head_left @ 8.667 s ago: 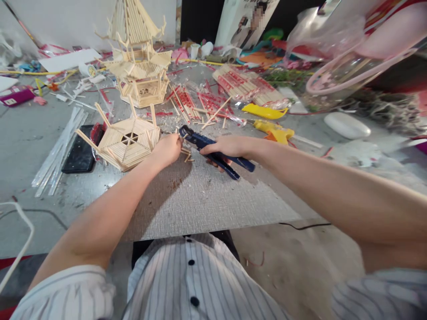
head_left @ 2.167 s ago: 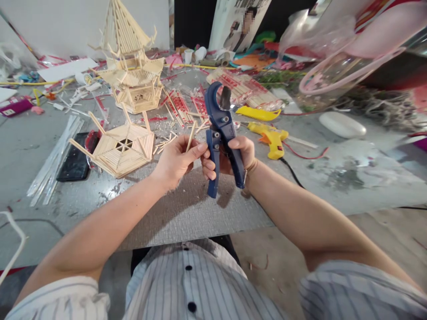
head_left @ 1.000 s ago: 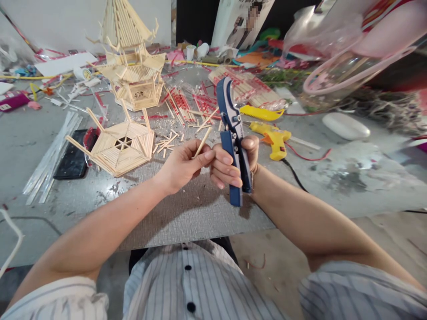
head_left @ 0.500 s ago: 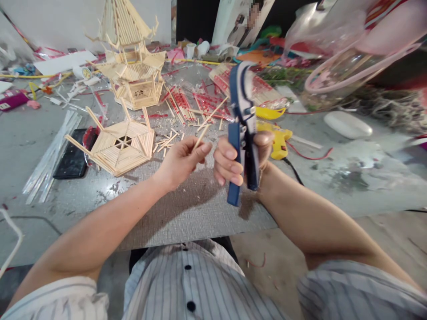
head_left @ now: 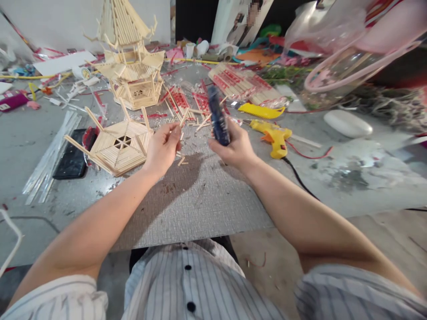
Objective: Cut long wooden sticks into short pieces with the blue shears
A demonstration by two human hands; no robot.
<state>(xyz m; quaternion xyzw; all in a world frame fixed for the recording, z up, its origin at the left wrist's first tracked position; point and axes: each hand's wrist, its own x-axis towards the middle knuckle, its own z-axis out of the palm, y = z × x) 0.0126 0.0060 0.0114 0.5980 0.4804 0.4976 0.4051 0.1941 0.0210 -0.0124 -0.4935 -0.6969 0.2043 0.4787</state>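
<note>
My left hand is closed, with a thin wooden stick pinched between thumb and fingers and pointing up and away. It hovers beside the hexagonal stick frame, which has short posts standing at its corners. In my right hand is a blue-handled hand cutter, held upright and slightly blurred; its jaws cannot be made out. Short cut stick pieces lie on the table between my hands.
A pagoda model made of sticks stands at the back left. A yellow glue gun and a yellow-handled tool lie at right. Packs of sticks are behind. A black phone lies under plastic strips at left.
My left hand has moved left and down with a stick. My right hand has drawn slightly left and turned, so the cutter now shows edge-on. More cut pieces show on the table between the hands.
</note>
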